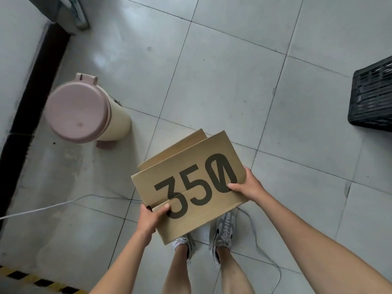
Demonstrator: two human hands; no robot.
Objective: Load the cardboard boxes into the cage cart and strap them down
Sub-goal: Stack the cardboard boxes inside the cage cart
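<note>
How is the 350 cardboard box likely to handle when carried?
Probably light: the cardboard box is held at its edges by the left hand and right hand, thumbs on top. Likely fairly stiff: its top looks flat.

Storeroom or warehouse back area, not a home. Large grey square floor tiles [222, 81], scuffed and stained near the white wall [14, 49] with its black skirting strip [31, 98]. Yellow-and-black hazard stripe [31, 280] on the floor, near-left corner. Black slatted plastic crate [373, 96] on the floor at right. Loose white cable [53, 206] trailing across the tiles. Cream pedal bin with round pink lid [78, 111] near the wall. Brown cardboard box [191, 183] printed "350" looks like stock.
</note>
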